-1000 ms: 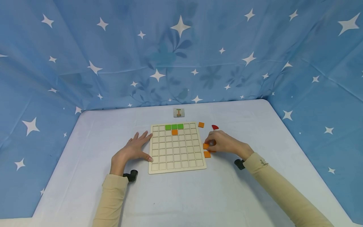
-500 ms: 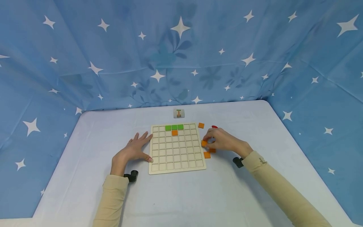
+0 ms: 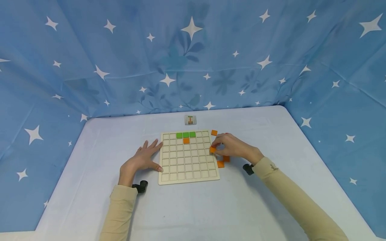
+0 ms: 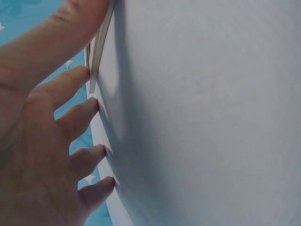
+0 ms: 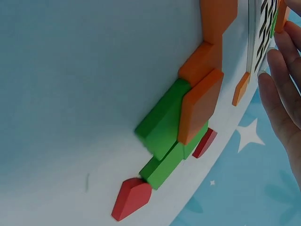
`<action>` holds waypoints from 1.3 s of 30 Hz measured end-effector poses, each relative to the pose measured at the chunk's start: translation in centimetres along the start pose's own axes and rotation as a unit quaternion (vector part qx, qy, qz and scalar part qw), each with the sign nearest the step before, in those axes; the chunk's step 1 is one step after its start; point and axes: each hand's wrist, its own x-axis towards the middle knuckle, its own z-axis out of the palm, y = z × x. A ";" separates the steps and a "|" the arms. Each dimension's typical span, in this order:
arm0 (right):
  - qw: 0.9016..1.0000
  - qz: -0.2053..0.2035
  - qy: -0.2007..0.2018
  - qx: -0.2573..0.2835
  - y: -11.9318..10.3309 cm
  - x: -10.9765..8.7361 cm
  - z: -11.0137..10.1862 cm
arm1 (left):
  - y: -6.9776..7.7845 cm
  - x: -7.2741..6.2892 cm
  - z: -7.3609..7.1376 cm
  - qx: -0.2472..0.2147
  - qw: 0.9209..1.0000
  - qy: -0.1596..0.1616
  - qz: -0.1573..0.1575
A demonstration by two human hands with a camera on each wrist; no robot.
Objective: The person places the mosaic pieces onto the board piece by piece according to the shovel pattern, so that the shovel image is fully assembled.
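Pinching an orange tile [image 3: 212, 150] between thumb and fingers, the right hand [image 3: 233, 147] holds it over the right edge of the grid board [image 3: 184, 156]. Well apart, the left hand [image 3: 141, 161] spreads its fingers, thumb resting on the board's left edge. If the pinch loosens, the tile could tip or drop short onto the desk [image 3: 193, 214]; lowered at a slant, it might catch on the cell borders and sit askew. Reaching across could also nudge the three green tiles [image 3: 186, 135] in the board's far row, or the orange square [image 3: 186, 141] in the next row nearer, should the fingers dip too low. Right of the board, loose pieces lie close to that hand — an upper orange piece [image 5: 202, 110] seems to overlap green blocks [image 5: 164, 123] — so a low sweep could scatter them. Because the left hand touches rather than grips, a sideways push might skid the board.
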 end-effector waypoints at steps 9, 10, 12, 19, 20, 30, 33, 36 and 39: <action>1.000 0.017 -0.014 0.011 -0.6 1.2 0.4 | -0.2 0.1 0.3 0.004 1.000 0.005 0.001; 1.000 0.018 -0.016 0.012 -0.7 1.3 0.4 | -0.3 0.1 0.4 0.005 1.000 0.006 0.002; 1.000 0.018 -0.019 0.014 -0.8 1.7 0.5 | -0.3 0.2 0.4 0.005 1.000 0.007 0.002; 1.000 0.015 -0.024 0.014 -1.0 2.8 0.8 | -0.2 0.2 0.5 0.004 1.000 0.008 0.002; 1.000 0.015 -0.025 0.011 -1.0 3.0 0.8 | -0.2 0.2 0.4 0.004 1.000 0.009 0.002; 1.000 -0.011 -0.016 0.016 -1.6 5.0 1.1 | -0.1 0.2 -0.1 0.011 1.000 0.011 0.007; 1.000 -0.011 -0.015 0.017 -1.8 5.4 1.2 | -0.1 0.2 -0.1 0.007 1.000 0.010 0.006; 1.000 -0.011 -0.014 0.016 -1.8 5.7 1.4 | -0.2 0.2 0.0 0.004 1.000 0.010 0.005; 1.000 -0.014 -0.010 0.015 -1.8 5.9 1.6 | -0.3 0.1 0.0 0.001 1.000 0.011 0.006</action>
